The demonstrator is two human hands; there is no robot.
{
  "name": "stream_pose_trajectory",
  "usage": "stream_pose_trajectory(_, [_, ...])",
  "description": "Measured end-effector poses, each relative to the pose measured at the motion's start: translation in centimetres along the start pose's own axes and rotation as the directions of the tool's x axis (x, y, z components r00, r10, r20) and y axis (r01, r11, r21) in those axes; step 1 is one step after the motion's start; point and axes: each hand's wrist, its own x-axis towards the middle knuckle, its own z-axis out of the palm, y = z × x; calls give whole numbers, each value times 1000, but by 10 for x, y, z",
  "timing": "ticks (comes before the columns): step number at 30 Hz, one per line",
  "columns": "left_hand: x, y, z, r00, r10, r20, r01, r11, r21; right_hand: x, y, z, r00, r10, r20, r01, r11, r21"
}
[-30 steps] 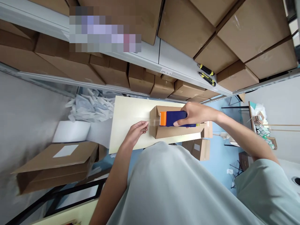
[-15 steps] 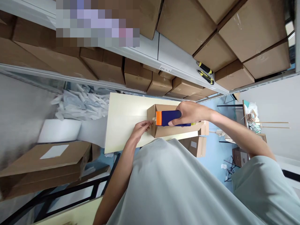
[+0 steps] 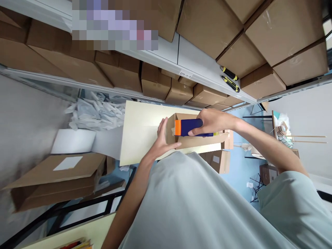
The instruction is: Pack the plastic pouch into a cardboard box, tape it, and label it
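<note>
A long cardboard box [image 3: 199, 141] lies on the cream tabletop [image 3: 142, 119] in front of my body. My right hand [image 3: 216, 121] is closed around a navy tape dispenser [image 3: 191, 127], held over the box. The dispenser's orange toothed end points left, close to the box's left end. A small pale patch, perhaps tape, shows on that end. My left hand [image 3: 162, 141] is at the same end, thumb and fingers spread apart, with nothing in it. The thumb reaches along the near side of the box. My right palm and the dispenser hide part of the box top.
Shelving with stacked cartons [image 3: 207, 26] runs along the far side. Two yellow-and-black utility knives [image 3: 230, 84] lie on a shelf. At left are a heap of white packing bags [image 3: 97, 110], a white roll [image 3: 72, 141] and an opened carton [image 3: 57, 176].
My left hand has let go of its pinch at the box's left end and spread its fingers around that end. My right hand still holds the tape dispenser over the box.
</note>
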Motion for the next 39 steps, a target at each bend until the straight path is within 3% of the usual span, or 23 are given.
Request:
stream_pose_trajectory(3, [24, 19, -2, 993, 86, 81, -100, 975, 197, 0, -2, -1, 1000, -25, -5, 25, 999, -24])
stream_pose_trajectory(7, [48, 15, -1, 983, 122, 139, -163, 927, 338, -2, -3, 0, 999, -50, -10, 50, 999, -15])
stream_pose_trajectory(15, [38, 3, -1, 990, 96, 102, -132, 884, 449, -4, 13, 9, 999, -38, -22, 39, 999, 30])
stream_pose_trajectory(20, [32, -4, -2, 994, 93, 62, -111, 894, 433, -4, 55, 21, 1000, -5, 19, 4, 997, 75])
stream_pose_trajectory(25, [32, -13, -5, 995, 75, 61, -94, 903, 419, 7, 106, 46, 992, -83, 94, 52, 954, 297])
stream_pose_trajectory(28, [34, -15, -6, 995, 66, 72, -91, 901, 425, 14, 128, 56, 987, -119, 108, 75, 936, 345])
stream_pose_trajectory(33, [37, -14, -10, 998, 10, 62, -37, 889, 457, 8, 167, 59, 984, -150, 91, 109, 929, 354])
stream_pose_trajectory(39, [39, -11, -13, 996, -78, 35, 51, 870, 490, -9, 241, 63, 973, -182, 144, 100, 889, 447])
